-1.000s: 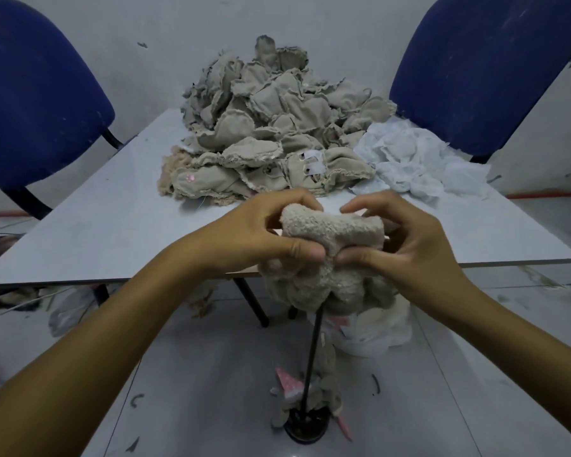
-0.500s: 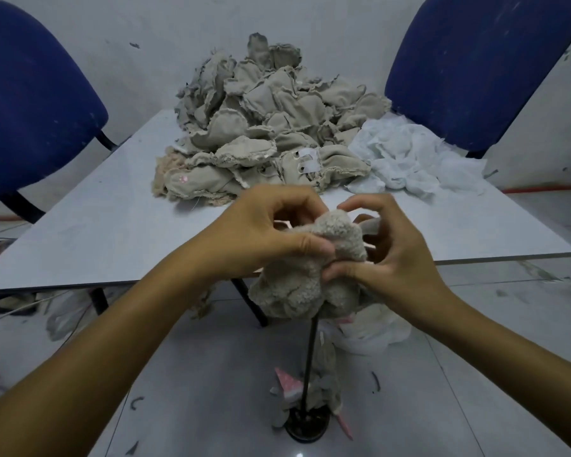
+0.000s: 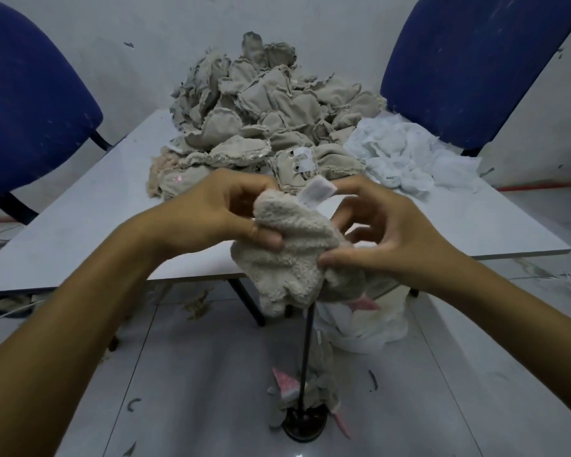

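Right above the black rod (image 3: 305,351), I've got the fleece piece (image 3: 290,255) pinched in both sets of fingers, left hand (image 3: 211,209) up top, right hand (image 3: 386,239) at its lower edge. Looks like I'm mid turning-out over the rod; next move probably needs an even, gentle tug downward.

We are holding the plush skin (image 3: 290,255) between our left hand (image 3: 211,212) and right hand (image 3: 389,242), above a rod (image 3: 306,357) that is standing on the floor. Behind, a pile of fabric shells (image 3: 264,117) is sitting on the table (image 3: 80,232), with what may be stuffing (image 3: 409,156) lying at its right.
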Demonstrator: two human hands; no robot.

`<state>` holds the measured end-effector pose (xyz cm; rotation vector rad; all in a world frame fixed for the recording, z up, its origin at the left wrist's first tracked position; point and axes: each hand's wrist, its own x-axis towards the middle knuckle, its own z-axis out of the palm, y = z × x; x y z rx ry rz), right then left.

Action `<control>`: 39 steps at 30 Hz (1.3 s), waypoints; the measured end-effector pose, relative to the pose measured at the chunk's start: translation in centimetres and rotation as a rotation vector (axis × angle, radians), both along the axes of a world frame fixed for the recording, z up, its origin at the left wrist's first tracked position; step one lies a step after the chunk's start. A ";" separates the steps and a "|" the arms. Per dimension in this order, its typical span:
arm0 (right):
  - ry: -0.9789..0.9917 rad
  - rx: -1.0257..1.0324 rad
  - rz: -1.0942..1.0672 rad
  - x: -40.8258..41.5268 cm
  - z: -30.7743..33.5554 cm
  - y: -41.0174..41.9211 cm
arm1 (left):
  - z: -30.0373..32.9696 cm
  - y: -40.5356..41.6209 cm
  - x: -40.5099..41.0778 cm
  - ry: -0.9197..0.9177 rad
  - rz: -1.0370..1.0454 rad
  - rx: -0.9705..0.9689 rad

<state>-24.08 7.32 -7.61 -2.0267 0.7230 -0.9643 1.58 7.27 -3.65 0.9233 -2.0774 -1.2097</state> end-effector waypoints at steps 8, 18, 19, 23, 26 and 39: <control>0.330 0.027 0.078 -0.4 -0.1 -0.9 | -1.7 -0.2 -1.0 -0.498 -0.109 0.034; 0.088 -0.101 0.036 -0.9 -0.2 -1.1 | -1.0 0.2 -2.4 -0.135 0.008 -0.057; 0.142 -0.119 0.037 -0.8 -0.6 -1.1 | -1.3 0.2 -2.6 -0.190 -0.005 -0.067; 0.303 -0.181 0.046 -0.1 -2.6 -0.8 | -2.7 0.3 -3.5 -0.449 0.003 -0.134; 0.311 -0.196 0.037 -0.1 -2.9 -0.8 | -3.0 0.0 -3.9 -0.549 0.058 -0.141; 0.135 -0.235 -0.042 -0.8 -2.3 0.0 | -2.5 0.7 -3.7 -0.069 0.120 -0.017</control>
